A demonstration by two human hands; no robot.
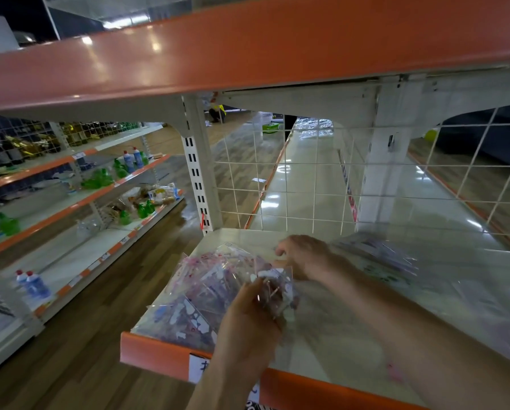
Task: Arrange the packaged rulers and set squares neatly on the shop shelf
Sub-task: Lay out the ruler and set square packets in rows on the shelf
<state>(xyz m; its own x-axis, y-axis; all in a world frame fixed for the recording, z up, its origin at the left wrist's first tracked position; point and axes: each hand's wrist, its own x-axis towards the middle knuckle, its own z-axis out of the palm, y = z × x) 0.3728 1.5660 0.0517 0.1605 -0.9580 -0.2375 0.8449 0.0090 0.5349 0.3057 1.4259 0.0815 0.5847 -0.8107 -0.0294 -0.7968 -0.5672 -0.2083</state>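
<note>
A heap of clear packets with pink and purple rulers and set squares [202, 287] lies at the left end of the white shop shelf [321, 350]. My left hand [252, 316] grips a bunch of packets at the heap's right edge. Just behind it, my right hand [304, 258] reaches over the heap with curled fingers touching a packet; its grip is blurred. A second, blurred stack of packets [378, 255] lies on the shelf further right.
An orange shelf [248, 51] hangs overhead. A white wire grid [307, 179] backs the shelf, with a slotted upright [199, 179] at its left. Across the wooden aisle floor stand shelves with green and blue bottles [123, 170].
</note>
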